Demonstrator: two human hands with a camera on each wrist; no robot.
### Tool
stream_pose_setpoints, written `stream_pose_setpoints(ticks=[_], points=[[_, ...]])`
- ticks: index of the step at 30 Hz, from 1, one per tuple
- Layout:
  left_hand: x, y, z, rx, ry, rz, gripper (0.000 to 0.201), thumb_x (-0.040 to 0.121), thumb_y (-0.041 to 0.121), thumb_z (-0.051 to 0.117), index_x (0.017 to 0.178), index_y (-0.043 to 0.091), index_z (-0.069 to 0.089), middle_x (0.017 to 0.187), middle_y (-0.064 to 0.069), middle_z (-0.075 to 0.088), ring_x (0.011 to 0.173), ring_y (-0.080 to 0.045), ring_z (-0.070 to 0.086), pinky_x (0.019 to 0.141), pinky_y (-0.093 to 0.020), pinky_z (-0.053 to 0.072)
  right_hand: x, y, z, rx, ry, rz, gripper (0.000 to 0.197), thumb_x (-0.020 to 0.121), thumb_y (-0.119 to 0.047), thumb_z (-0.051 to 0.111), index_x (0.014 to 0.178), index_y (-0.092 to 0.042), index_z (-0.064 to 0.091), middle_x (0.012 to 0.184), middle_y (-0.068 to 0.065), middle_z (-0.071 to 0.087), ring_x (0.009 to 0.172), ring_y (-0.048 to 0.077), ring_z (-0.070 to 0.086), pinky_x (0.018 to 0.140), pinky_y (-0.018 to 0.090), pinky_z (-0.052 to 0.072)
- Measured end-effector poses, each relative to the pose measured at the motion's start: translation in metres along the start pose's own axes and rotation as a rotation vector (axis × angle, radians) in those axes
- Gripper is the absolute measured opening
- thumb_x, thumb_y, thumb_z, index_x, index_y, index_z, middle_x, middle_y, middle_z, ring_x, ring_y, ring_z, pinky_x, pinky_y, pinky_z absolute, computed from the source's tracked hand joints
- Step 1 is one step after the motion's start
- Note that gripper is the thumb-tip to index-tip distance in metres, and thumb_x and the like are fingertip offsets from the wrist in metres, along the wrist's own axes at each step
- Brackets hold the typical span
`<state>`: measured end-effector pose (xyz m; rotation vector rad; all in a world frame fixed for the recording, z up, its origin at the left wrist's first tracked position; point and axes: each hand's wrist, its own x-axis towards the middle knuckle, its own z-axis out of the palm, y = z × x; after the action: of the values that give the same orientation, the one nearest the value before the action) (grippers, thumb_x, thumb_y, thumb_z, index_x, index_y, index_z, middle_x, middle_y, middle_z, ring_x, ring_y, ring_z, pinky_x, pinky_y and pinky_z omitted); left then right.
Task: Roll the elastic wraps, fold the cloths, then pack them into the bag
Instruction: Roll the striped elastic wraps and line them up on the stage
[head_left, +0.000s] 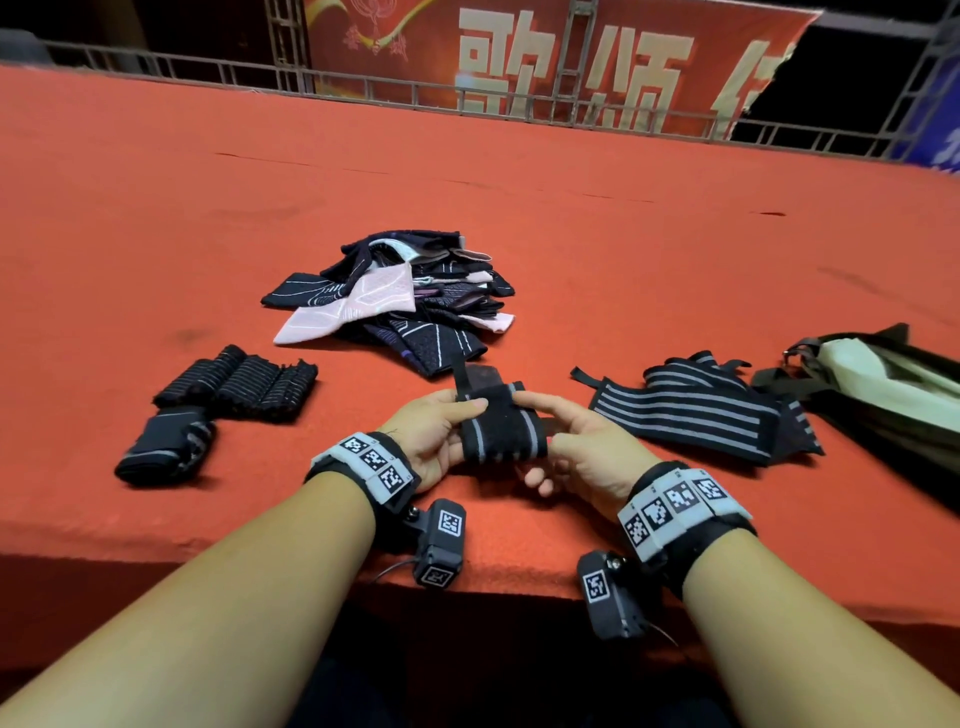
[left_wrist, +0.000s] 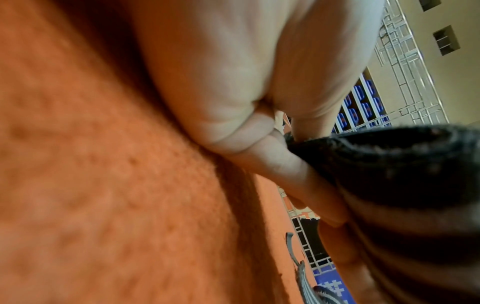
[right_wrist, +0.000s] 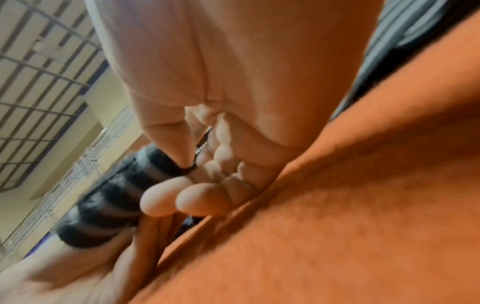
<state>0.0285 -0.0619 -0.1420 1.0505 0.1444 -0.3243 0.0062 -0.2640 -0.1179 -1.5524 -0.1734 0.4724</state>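
head view: left hand (head_left: 434, 434) and right hand (head_left: 582, 447) both pinch a striped wrap roll (head_left: 501, 426) above the orange tabletop (head_left: 519, 208); loose wraps (head_left: 701, 410), cloths pile (head_left: 400, 301) and bag (head_left: 872, 384) lie nearby. keep tension even, edges aligned. left wrist view: fingers (left_wrist: 293, 164) clamp the dark edge. right wrist view: blurred, thumb seemingly presses the roll.

black grey-striped wrap (head_left: 503, 427), red-orange table (head_left: 519, 171).

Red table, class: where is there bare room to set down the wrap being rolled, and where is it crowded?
Bare red table lies left of the cloth pile and beyond it. Crowded: rolled wraps near left, unrolled wraps and bag on the right.
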Motion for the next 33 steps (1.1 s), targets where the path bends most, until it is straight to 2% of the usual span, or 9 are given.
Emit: stream_pose_setpoints(ticks=[2, 4, 8, 11, 13, 19, 24, 29, 33], points=[[0.0, 0.0, 0.001, 0.015, -0.003, -0.01, 0.032, 0.1, 0.003, 0.055, 0.131, 0.001, 0.061, 0.12, -0.024, 0.07, 0.083, -0.023, 0.076, 0.059, -0.029, 0.061, -0.006, 0.009, -0.002, 0.026, -0.029, -0.012, 0.077, 0.079, 0.027, 0.046, 0.133, -0.026, 0.06, 0.111, 0.007, 0.073, 0.069, 0.027, 0.066, 0.055, 0.027, 0.051], [0.0, 0.001, 0.001, 0.043, -0.007, -0.027, 0.031, 0.1, 0.003, 0.056, 0.131, 0.001, 0.061, 0.118, -0.023, 0.071, 0.083, -0.023, 0.076, 0.059, -0.03, 0.061, -0.009, 0.019, -0.004, 0.052, -0.039, -0.042, 0.075, 0.077, 0.026, 0.06, 0.132, -0.026, 0.061, 0.114, 0.004, 0.073, 0.071, 0.025, 0.064, 0.06, 0.027, 0.051], [0.0, -0.002, 0.003, 0.136, -0.051, -0.03, 0.033, 0.099, 0.003, 0.058, 0.132, 0.005, 0.06, 0.119, -0.019, 0.071, 0.087, -0.023, 0.074, 0.063, -0.032, 0.061, -0.007, 0.03, 0.0, 0.093, 0.056, -0.097, 0.038, 0.088, 0.007, 0.066, 0.119, -0.016, 0.066, 0.093, 0.007, 0.07, 0.077, 0.023, 0.069, 0.061, 0.025, 0.054], [0.0, -0.006, 0.006, 0.212, -0.096, -0.025, 0.039, 0.094, 0.001, 0.064, 0.133, 0.003, 0.056, 0.114, -0.018, 0.068, 0.093, -0.026, 0.069, 0.075, -0.038, 0.063, -0.002, 0.033, 0.005, 0.085, 0.168, -0.098, 0.012, 0.095, -0.006, 0.065, 0.106, -0.011, 0.068, 0.087, 0.005, 0.07, 0.069, 0.018, 0.068, 0.058, 0.024, 0.054], [0.0, -0.008, 0.007, 0.232, -0.112, -0.015, 0.043, 0.093, -0.001, 0.065, 0.134, 0.001, 0.053, 0.114, -0.019, 0.065, 0.098, -0.029, 0.066, 0.084, -0.039, 0.061, 0.0, 0.035, 0.008, 0.062, 0.217, -0.092, 0.006, 0.096, -0.011, 0.065, 0.101, -0.01, 0.067, 0.085, 0.004, 0.068, 0.065, 0.016, 0.066, 0.054, 0.024, 0.051], [-0.001, -0.01, 0.006, 0.245, -0.137, 0.005, 0.041, 0.094, -0.001, 0.064, 0.133, 0.0, 0.053, 0.115, -0.021, 0.066, 0.095, -0.027, 0.069, 0.082, -0.036, 0.062, 0.004, 0.035, 0.01, 0.037, 0.278, -0.063, 0.029, 0.095, -0.026, 0.069, 0.107, 0.0, 0.065, 0.082, 0.013, 0.068, 0.063, 0.02, 0.064, 0.051, 0.026, 0.048], [-0.002, -0.01, 0.004, 0.258, -0.16, 0.0, 0.043, 0.094, 0.001, 0.066, 0.135, 0.001, 0.053, 0.121, -0.022, 0.067, 0.101, -0.027, 0.069, 0.083, -0.036, 0.06, 0.007, 0.034, 0.012, 0.012, 0.315, -0.019, 0.02, 0.095, -0.025, 0.069, 0.086, -0.01, 0.06, 0.062, 0.01, 0.068, 0.052, 0.021, 0.055, 0.046, 0.025, 0.046], [0.0, -0.011, -0.001, 0.269, -0.18, -0.037, 0.041, 0.094, -0.002, 0.062, 0.134, 0.0, 0.053, 0.116, -0.019, 0.067, 0.103, -0.028, 0.068, 0.09, -0.038, 0.059, 0.01, 0.034, 0.013, -0.021, 0.365, -0.007, 0.024, 0.093, -0.026, 0.07, 0.079, -0.012, 0.056, 0.059, 0.012, 0.067, 0.043, 0.018, 0.051, 0.04, 0.024, 0.042], [-0.003, -0.004, -0.001, 0.211, -0.187, -0.089, 0.033, 0.081, -0.006, 0.047, 0.107, 0.006, 0.062, 0.091, -0.011, 0.067, 0.076, -0.016, 0.068, 0.091, -0.037, 0.056, 0.014, 0.035, 0.015, -0.091, 0.423, -0.005, 0.029, 0.093, -0.032, 0.069, 0.079, -0.014, 0.053, 0.055, 0.011, 0.065, 0.04, 0.018, 0.05, 0.04, 0.024, 0.04]])
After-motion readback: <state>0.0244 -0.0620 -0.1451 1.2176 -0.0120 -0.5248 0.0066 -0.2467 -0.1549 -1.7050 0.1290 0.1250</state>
